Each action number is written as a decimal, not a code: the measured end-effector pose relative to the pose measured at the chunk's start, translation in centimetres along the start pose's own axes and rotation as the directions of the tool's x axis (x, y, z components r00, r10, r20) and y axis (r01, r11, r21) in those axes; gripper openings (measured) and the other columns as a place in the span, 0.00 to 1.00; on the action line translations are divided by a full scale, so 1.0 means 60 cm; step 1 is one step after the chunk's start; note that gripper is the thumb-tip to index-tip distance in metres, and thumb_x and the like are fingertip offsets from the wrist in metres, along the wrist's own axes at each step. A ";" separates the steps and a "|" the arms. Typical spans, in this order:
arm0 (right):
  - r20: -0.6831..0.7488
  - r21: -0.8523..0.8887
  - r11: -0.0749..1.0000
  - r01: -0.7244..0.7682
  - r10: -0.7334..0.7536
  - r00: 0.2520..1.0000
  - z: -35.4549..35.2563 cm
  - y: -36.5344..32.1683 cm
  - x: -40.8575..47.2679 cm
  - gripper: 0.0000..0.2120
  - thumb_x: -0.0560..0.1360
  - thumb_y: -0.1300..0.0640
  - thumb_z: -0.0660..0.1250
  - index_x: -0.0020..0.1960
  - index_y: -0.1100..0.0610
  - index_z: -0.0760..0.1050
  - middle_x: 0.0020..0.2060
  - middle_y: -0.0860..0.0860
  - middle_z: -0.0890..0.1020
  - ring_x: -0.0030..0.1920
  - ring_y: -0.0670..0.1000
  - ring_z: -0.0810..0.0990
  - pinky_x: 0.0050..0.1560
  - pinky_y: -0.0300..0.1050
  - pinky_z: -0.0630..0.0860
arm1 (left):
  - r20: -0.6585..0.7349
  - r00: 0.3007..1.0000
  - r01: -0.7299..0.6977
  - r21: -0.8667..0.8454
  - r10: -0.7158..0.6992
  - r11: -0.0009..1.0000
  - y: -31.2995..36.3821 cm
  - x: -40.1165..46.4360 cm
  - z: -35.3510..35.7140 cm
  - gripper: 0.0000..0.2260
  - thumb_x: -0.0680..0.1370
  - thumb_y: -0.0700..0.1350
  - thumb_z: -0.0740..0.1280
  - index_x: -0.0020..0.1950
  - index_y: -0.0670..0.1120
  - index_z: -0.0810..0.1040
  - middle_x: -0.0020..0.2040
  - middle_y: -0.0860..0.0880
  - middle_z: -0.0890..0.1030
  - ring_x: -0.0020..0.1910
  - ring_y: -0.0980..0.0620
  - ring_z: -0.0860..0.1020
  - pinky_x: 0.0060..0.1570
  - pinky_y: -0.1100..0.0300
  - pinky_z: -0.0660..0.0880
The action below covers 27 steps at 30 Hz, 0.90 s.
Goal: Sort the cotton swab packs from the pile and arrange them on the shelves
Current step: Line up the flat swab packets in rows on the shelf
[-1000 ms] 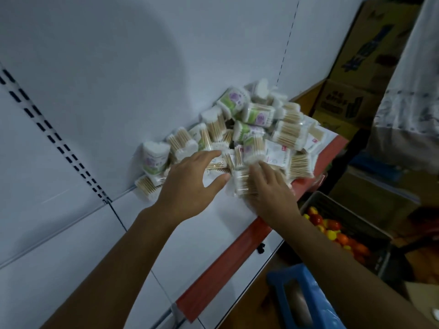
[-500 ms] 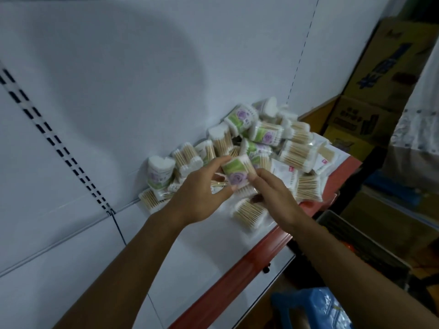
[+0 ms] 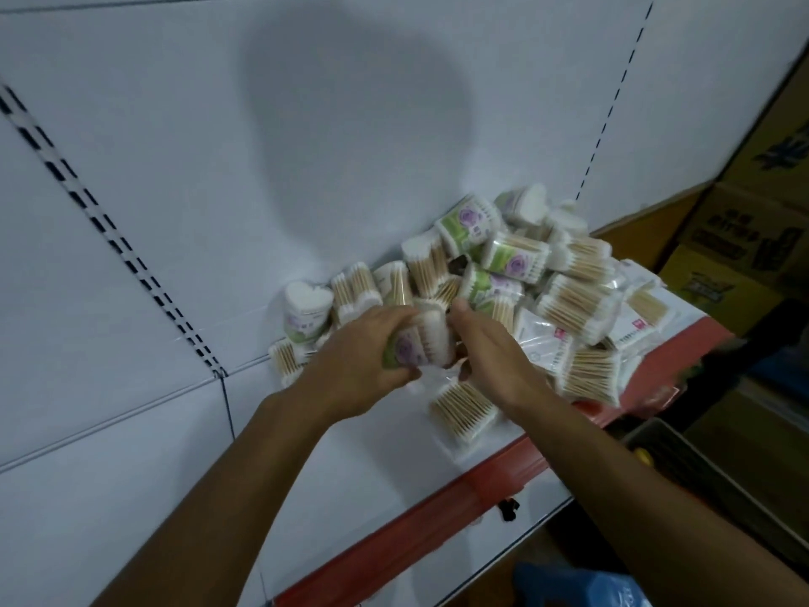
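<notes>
A pile of cotton swab packs [image 3: 564, 282] lies on the white shelf [image 3: 359, 475] against the back panel. My left hand [image 3: 354, 370] grips a green-and-purple labelled swab pack [image 3: 420, 343] just in front of the pile. My right hand [image 3: 490, 348] is beside that pack with fingers extended, touching its right end. A heart-shaped swab pack [image 3: 306, 308] stands upright at the pile's left edge. A loose clear pack of swabs [image 3: 464, 409] lies under my right wrist.
The shelf has a red front strip [image 3: 437, 514]. Cardboard boxes [image 3: 740, 238] stand at the right. Below the shelf sit a dark crate [image 3: 683, 466] and a blue object [image 3: 573, 584]. A slotted upright [image 3: 118, 247] runs down the back panel.
My left hand has taken the labelled pack fully into its grip and turned it. My right hand has let go of it and now lies alongside. The view has shifted slightly.
</notes>
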State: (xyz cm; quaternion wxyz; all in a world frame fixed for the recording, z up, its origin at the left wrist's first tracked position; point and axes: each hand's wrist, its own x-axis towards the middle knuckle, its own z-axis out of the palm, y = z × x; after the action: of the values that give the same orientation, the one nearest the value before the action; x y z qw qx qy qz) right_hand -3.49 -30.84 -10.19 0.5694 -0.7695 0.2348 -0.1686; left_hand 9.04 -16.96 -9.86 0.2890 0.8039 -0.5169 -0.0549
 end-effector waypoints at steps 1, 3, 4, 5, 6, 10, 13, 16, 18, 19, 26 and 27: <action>-0.047 0.058 0.998 0.027 -0.024 0.999 -0.004 -0.002 -0.002 0.28 0.79 0.33 0.51 0.47 0.54 0.79 0.39 0.50 0.82 0.36 0.48 0.80 0.38 0.45 0.73 | -0.038 0.998 0.041 -0.065 -0.044 0.997 -0.001 0.001 0.001 0.29 0.72 0.51 0.76 0.70 0.49 0.71 0.61 0.51 0.77 0.58 0.52 0.77 0.56 0.56 0.76; -0.206 -0.036 0.985 0.169 -0.173 0.963 -0.018 0.008 -0.004 0.18 0.81 0.41 0.56 0.51 0.53 0.78 0.42 0.47 0.81 0.38 0.46 0.80 0.39 0.41 0.74 | -0.100 0.987 0.101 -0.210 -0.125 0.972 0.002 0.002 0.001 0.27 0.72 0.54 0.75 0.67 0.49 0.71 0.58 0.54 0.79 0.54 0.58 0.79 0.52 0.61 0.78; -0.279 -0.145 0.962 0.230 -0.263 0.924 -0.026 0.017 -0.003 0.13 0.81 0.45 0.60 0.53 0.54 0.77 0.44 0.46 0.80 0.40 0.46 0.80 0.40 0.41 0.75 | -0.120 0.980 0.124 -0.268 -0.161 0.955 0.005 0.004 0.002 0.25 0.73 0.54 0.75 0.66 0.50 0.71 0.57 0.56 0.80 0.52 0.61 0.79 0.50 0.64 0.78; -0.332 -0.263 0.932 0.250 -0.330 0.884 -0.034 0.024 -0.004 0.10 0.79 0.49 0.64 0.55 0.55 0.76 0.46 0.47 0.79 0.42 0.46 0.79 0.41 0.41 0.74 | -0.135 0.973 0.138 -0.312 -0.188 0.940 0.007 0.006 0.004 0.24 0.73 0.54 0.74 0.65 0.50 0.71 0.56 0.57 0.80 0.52 0.63 0.80 0.49 0.64 0.79; -0.362 -0.362 0.899 0.245 -0.378 0.852 -0.042 0.033 -0.002 0.12 0.77 0.52 0.67 0.58 0.56 0.75 0.49 0.48 0.78 0.45 0.47 0.77 0.44 0.42 0.74 | -0.145 0.967 0.148 -0.344 -0.208 0.927 0.011 0.008 0.007 0.22 0.73 0.54 0.74 0.63 0.50 0.72 0.55 0.57 0.81 0.51 0.63 0.80 0.48 0.64 0.79; -0.203 -0.576 0.813 0.086 -0.244 0.948 -0.062 0.063 0.005 0.32 0.73 0.51 0.73 0.73 0.55 0.66 0.73 0.57 0.64 0.72 0.57 0.61 0.68 0.53 0.66 | -0.099 0.953 0.198 -0.514 -0.287 0.835 0.014 0.016 0.017 0.23 0.71 0.53 0.75 0.62 0.50 0.73 0.55 0.55 0.81 0.51 0.57 0.82 0.45 0.57 0.81; -0.080 -0.669 0.741 0.058 -0.149 0.986 -0.060 0.071 0.002 0.37 0.72 0.47 0.74 0.76 0.52 0.63 0.77 0.57 0.55 0.76 0.59 0.54 0.71 0.60 0.63 | -0.044 0.928 0.254 -0.651 -0.370 0.716 0.013 0.018 0.021 0.25 0.69 0.53 0.76 0.63 0.50 0.74 0.56 0.53 0.82 0.52 0.51 0.83 0.42 0.56 0.81; -0.045 -0.704 0.700 0.120 -0.212 0.976 -0.063 0.076 0.006 0.33 0.71 0.53 0.75 0.73 0.55 0.67 0.74 0.59 0.61 0.73 0.61 0.61 0.67 0.61 0.69 | -0.044 0.918 0.276 -0.643 -0.394 0.714 0.009 0.018 0.020 0.23 0.70 0.46 0.77 0.63 0.51 0.74 0.57 0.54 0.81 0.54 0.52 0.82 0.50 0.50 0.81; -0.063 -0.678 0.724 0.131 -0.235 0.970 -0.066 0.075 0.008 0.31 0.72 0.55 0.74 0.72 0.55 0.68 0.71 0.57 0.65 0.68 0.60 0.67 0.62 0.54 0.73 | -0.057 0.911 0.277 -0.650 -0.409 0.707 0.008 0.017 0.017 0.22 0.71 0.42 0.77 0.62 0.50 0.74 0.57 0.54 0.81 0.55 0.52 0.81 0.54 0.46 0.80; -0.078 -0.642 0.754 0.137 -0.243 0.967 -0.066 0.073 0.007 0.30 0.72 0.55 0.74 0.71 0.55 0.69 0.70 0.56 0.66 0.66 0.57 0.70 0.59 0.49 0.73 | -0.074 0.905 0.270 -0.660 -0.419 0.701 0.008 0.017 0.016 0.22 0.71 0.41 0.77 0.62 0.50 0.74 0.57 0.54 0.81 0.54 0.52 0.82 0.54 0.46 0.80; 0.235 0.031 0.997 0.073 -0.078 0.969 -0.043 0.023 -0.001 0.20 0.74 0.51 0.73 0.65 0.47 0.75 0.56 0.48 0.80 0.55 0.48 0.81 0.55 0.41 0.78 | -0.323 0.798 0.091 -0.770 -0.509 0.632 0.036 0.025 -0.006 0.17 0.76 0.46 0.72 0.62 0.46 0.73 0.56 0.51 0.82 0.54 0.55 0.82 0.52 0.58 0.80; 0.282 0.081 0.995 0.051 -0.072 0.957 -0.034 0.018 0.000 0.21 0.74 0.51 0.74 0.66 0.48 0.75 0.56 0.51 0.81 0.55 0.49 0.81 0.57 0.46 0.79 | -0.334 0.789 0.076 -0.779 -0.515 0.622 0.038 0.026 -0.008 0.18 0.77 0.46 0.71 0.64 0.45 0.72 0.56 0.51 0.82 0.55 0.53 0.82 0.52 0.59 0.79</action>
State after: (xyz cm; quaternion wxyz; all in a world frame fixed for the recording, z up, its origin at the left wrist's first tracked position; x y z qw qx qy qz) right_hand -4.75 -32.71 -10.61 0.6193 -0.7716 0.1201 -0.0820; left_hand 8.14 -18.79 -7.95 0.7012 0.6785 -0.2033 -0.0819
